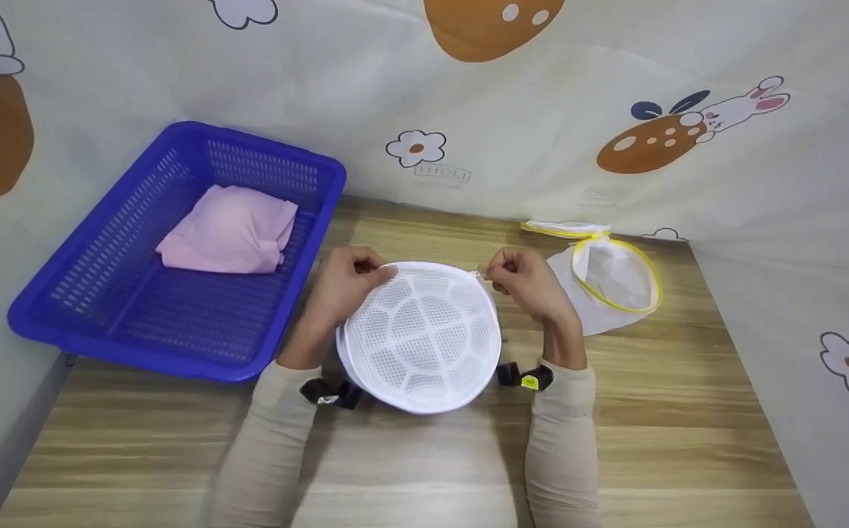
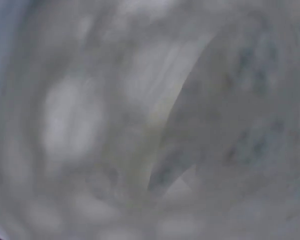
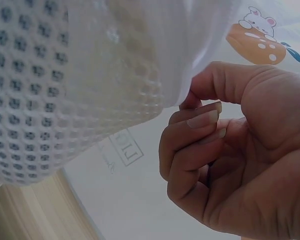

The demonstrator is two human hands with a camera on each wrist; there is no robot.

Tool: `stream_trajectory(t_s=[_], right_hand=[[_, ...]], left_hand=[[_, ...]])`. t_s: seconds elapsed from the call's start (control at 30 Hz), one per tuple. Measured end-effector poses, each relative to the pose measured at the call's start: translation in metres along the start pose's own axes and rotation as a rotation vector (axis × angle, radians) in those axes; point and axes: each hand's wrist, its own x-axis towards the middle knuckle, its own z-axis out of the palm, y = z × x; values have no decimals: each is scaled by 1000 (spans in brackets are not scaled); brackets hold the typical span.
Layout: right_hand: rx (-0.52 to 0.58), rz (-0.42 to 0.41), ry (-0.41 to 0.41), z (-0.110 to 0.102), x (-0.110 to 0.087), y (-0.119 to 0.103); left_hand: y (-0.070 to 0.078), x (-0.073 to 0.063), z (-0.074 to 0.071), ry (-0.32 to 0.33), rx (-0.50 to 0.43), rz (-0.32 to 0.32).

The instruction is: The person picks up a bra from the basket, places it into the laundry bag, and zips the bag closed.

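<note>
A round white mesh laundry bag (image 1: 424,341) is held up between both hands in the head view, its ribbed circular end facing up. My left hand (image 1: 340,290) pinches the rim at the upper left, thumb on top. At the upper right, my right hand (image 1: 531,286) pinches the small zipper pull on the bag's edge. The right wrist view shows the right hand (image 3: 240,145) with thumb and forefinger at the edge of the mesh bag (image 3: 35,95), the other fingers curled. Blurred white mesh (image 2: 115,115) fills the left wrist view, hiding the left hand there.
A blue plastic basket (image 1: 28,315) stands at the left with a folded pink cloth (image 1: 230,231) inside. On the right lies another white mesh bag (image 1: 600,293) with yellow trim, its mouth gaping. A printed curtain (image 1: 527,132) bounds the wooden table (image 1: 681,411) at the back and sides.
</note>
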Motion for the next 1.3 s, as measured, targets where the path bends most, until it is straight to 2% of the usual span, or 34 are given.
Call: stream_trajectory(t_s=[0.23,0.47,0.83,1.1,1.3], right_hand=[[1,11,2,0,0,2],[20,14,-9,0,-2,2],[5,10,-6,0,-1,3],[-2,27,-12,-2,-1,2],[5,35,-22,-2,-2,-1]], left_hand=[[0,-1,0,3,5,-3],[-3,-1,0,15,-40,2],[-2,-1,0,17,9,-3],[-1,-1,0,20,18,-30],[-1,0,0,21,12,-13]])
